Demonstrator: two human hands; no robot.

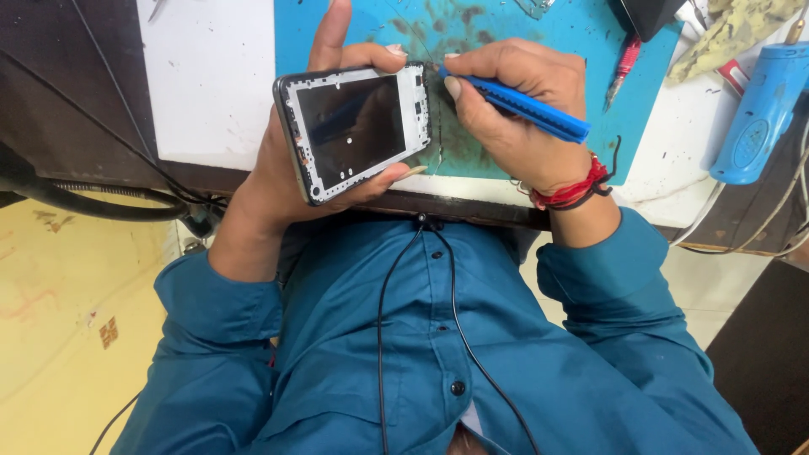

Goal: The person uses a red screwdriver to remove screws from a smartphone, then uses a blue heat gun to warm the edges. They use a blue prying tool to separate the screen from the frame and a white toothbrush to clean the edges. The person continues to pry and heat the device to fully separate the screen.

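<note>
My left hand grips a smartphone frame with a silver rim, white inner frame and dark middle plate, held above the table edge. My right hand holds a blue plastic pry tool like a pen. Its tip touches the phone's top right edge near my left fingertips. A red thread band circles my right wrist. Both sleeves are teal.
A blue work mat stained dark lies on the white tabletop. A red-handled tool rests on the mat's right side. A blue handheld device and a cloth lie at far right. Black cables hang at left and down my shirt.
</note>
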